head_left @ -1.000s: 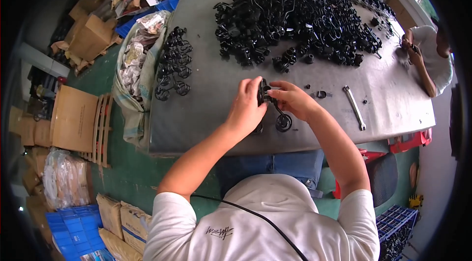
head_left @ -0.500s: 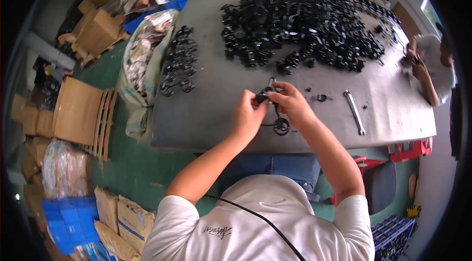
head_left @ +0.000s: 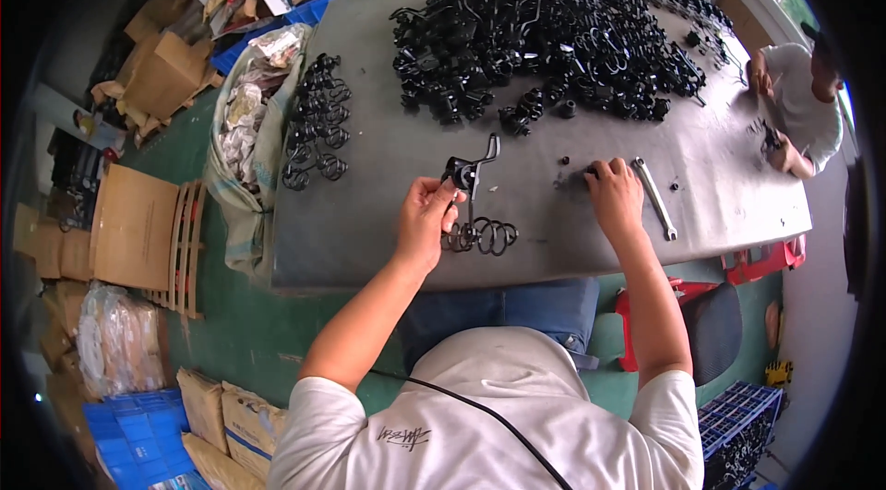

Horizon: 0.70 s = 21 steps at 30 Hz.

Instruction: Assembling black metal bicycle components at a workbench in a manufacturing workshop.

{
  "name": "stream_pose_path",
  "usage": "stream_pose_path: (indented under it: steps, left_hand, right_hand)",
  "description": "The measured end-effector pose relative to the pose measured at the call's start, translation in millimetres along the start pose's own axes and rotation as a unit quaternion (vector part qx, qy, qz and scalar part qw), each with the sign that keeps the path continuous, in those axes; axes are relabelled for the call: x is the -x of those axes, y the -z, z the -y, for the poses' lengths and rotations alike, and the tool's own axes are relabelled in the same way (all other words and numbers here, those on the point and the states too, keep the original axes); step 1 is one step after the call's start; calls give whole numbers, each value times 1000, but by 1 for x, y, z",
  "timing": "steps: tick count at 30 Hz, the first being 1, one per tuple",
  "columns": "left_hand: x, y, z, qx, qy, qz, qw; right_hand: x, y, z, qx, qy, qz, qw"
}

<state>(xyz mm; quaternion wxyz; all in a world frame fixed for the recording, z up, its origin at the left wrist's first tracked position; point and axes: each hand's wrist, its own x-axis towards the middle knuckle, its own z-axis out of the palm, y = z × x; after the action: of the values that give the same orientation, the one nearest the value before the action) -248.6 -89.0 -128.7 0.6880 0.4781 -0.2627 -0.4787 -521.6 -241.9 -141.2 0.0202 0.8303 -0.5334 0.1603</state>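
Observation:
My left hand (head_left: 426, 224) is closed on a black lever part (head_left: 463, 173), held tilted above the table with its bent arm pointing up and away from me. A black wire coil (head_left: 486, 236) hangs below it, close to that hand. Further right, my right hand (head_left: 616, 197) reaches down to the tabletop. Its fingers are pinched around a small black piece (head_left: 592, 174), mostly hidden under the fingertips. Just right of that hand lies a silver wrench (head_left: 656, 200). Two tiny black pieces rest nearby, one a nut-like bit (head_left: 566, 161) to the left of my fingers.
A large heap of black parts (head_left: 554, 38) covers the far side of the grey table (head_left: 388, 139). A row of coiled parts (head_left: 317, 125) lies along the left. Another person (head_left: 792, 102) handles parts at the right edge. A sack (head_left: 242, 135) stands beside the table.
My hands have moved apart. The left now lifts the lever part alone, to the left, and the right has gone to the small piece by the wrench.

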Motion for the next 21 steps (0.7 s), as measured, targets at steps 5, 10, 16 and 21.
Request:
stream_pose_path:
  steps: [5, 10, 16, 21]
  left_hand:
    - [2, -8, 2, -6, -3, 13, 1000]
    - [1, -7, 5, -1, -1, 18, 1000]
    - [-1, -5, 1, 12, 10, 16, 1000]
    - [-4, -3, 2, 25, 16, 38, 999]
  right_hand:
    - [-3, -1, 13, -100, 26, 18, 994]
    - [-7, 13, 55, -53, 46, 129, 989]
    - [1, 16, 39, -197, 5, 100, 975]
    - [12, 10, 18, -161, 199, 29, 966]
